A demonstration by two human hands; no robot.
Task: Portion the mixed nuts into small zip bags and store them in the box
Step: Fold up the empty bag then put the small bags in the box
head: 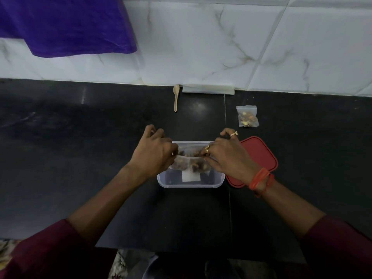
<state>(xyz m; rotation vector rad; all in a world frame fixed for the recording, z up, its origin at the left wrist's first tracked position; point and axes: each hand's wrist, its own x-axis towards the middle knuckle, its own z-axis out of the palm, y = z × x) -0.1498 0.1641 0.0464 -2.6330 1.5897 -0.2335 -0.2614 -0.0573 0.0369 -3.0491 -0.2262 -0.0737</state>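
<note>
Over the clear box [191, 183], I log: left hand [155, 152] and right hand [227, 156] each pinching an end of a filled zip bag [189, 165]. Red lid [259, 158] at box's 3 o'clock edge; second bag [247, 116], 1 o'clock; counter [80, 158] wide toward 9.

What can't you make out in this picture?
Head view:
Whether the bag is zipped: left hand and right hand cover its ends.
What lies in the box: the bag and hands hide it.
White label: too small to read.
Purple cloth: cut off by top edge.
</note>
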